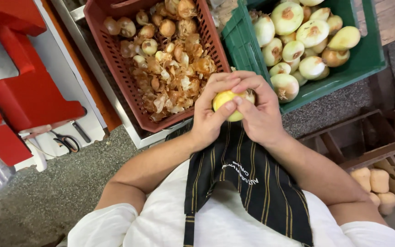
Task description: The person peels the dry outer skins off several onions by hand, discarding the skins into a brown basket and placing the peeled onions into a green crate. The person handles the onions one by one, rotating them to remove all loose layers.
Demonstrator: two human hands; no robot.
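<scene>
Both of my hands hold one pale yellow peeled onion (225,99) in front of my chest. My left hand (209,114) cups it from the left, thumb across its front. My right hand (260,112) wraps it from the right, fingers over its top. A red-brown plastic crate (110,68) just beyond holds unpeeled brown onions (154,27) and a heap of loose dry skins (170,82). To its right a green crate (243,45) holds several peeled pale onions (293,41).
I wear a dark striped apron (248,183) over a white shirt. Red plastic chairs or crates (28,91) and scissors (67,142) lie at left. A wooden crate (344,151) with tan squashes (378,180) stands at right on speckled grey floor (46,192).
</scene>
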